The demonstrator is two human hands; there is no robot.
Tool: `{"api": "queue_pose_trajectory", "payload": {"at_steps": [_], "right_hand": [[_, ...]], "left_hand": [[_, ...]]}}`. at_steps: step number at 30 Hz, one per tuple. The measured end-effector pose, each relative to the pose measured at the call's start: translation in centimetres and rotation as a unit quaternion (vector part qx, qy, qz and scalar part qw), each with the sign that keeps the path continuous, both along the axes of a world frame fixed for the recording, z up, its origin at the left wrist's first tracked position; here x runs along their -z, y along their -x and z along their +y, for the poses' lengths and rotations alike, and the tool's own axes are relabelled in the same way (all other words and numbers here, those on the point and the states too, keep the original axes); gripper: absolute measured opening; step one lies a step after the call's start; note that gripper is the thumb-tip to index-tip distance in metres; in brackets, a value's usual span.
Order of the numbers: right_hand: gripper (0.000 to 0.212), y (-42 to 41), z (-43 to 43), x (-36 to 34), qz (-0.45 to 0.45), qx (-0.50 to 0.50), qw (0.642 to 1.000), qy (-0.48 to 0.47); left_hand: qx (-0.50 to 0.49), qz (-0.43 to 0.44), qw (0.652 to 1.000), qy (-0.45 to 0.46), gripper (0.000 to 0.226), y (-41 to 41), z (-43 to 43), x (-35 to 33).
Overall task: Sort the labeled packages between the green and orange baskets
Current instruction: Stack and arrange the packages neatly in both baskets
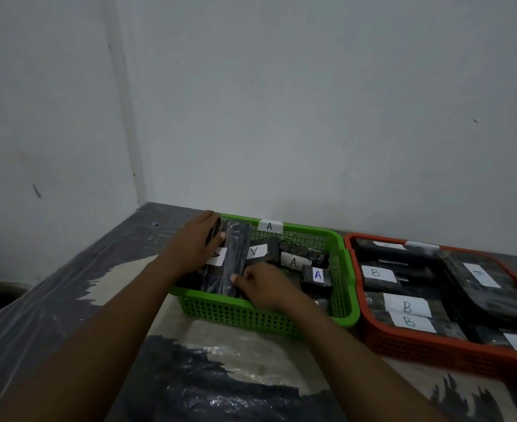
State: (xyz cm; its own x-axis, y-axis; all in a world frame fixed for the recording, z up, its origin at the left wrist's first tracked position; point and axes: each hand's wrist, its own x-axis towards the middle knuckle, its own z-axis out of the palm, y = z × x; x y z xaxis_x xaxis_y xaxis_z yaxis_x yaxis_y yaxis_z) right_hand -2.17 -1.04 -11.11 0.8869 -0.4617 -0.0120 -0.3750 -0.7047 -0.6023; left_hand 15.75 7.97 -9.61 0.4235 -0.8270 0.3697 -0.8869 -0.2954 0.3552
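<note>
The left hand (198, 243) and right hand (265, 289) grip opposite ends of a long black package (236, 254) in the green basket (239, 313), the orange basket (418, 348) at 3 o'clock.

Orange basket (434, 351) cut off at rt edge; far label (390, 245) unreadable.

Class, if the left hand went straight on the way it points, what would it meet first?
Likely the far rim of the green basket, just beyond the left hand; then the wall. Depth unclear.
</note>
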Motion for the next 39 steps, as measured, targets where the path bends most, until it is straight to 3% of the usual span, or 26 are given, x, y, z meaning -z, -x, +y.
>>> {"api": "queue_pose_trajectory", "payload": {"at_steps": [5,11,24,30,36,39], "right_hand": [[0.054,0.0,-0.5,-0.5,0.041,-0.028,0.999,-0.001],[0.052,-0.3,-1.1,-0.5,0.097,-0.044,0.994,-0.012],[0.034,1.3,-3.3,0.2,0.025,-0.05,0.993,-0.101],[0.026,4.0,-6.0,-1.0,-0.035,-0.012,0.999,0.021],[0.013,8.1,-9.7,-1.9,-0.056,0.099,0.974,0.197],[0.023,9.6,-11.0,-1.5,-0.017,0.143,0.957,0.25]], "left_hand": [[0.003,-0.027,0.998,-0.056,0.03,0.0,0.4,1.2],[-0.011,-0.12,0.989,-0.084,0.036,0.2,0.3,2.0],[-0.087,-0.133,0.972,-0.176,0.035,1.5,-1.0,1.7],[-0.161,-0.091,0.97,-0.159,0.078,3.3,-2.0,2.6],[-0.157,-0.093,0.976,-0.118,0.066,2.4,-1.4,3.0],[-0.155,-0.094,0.977,-0.11,0.065,2.3,-1.2,3.3]]}}
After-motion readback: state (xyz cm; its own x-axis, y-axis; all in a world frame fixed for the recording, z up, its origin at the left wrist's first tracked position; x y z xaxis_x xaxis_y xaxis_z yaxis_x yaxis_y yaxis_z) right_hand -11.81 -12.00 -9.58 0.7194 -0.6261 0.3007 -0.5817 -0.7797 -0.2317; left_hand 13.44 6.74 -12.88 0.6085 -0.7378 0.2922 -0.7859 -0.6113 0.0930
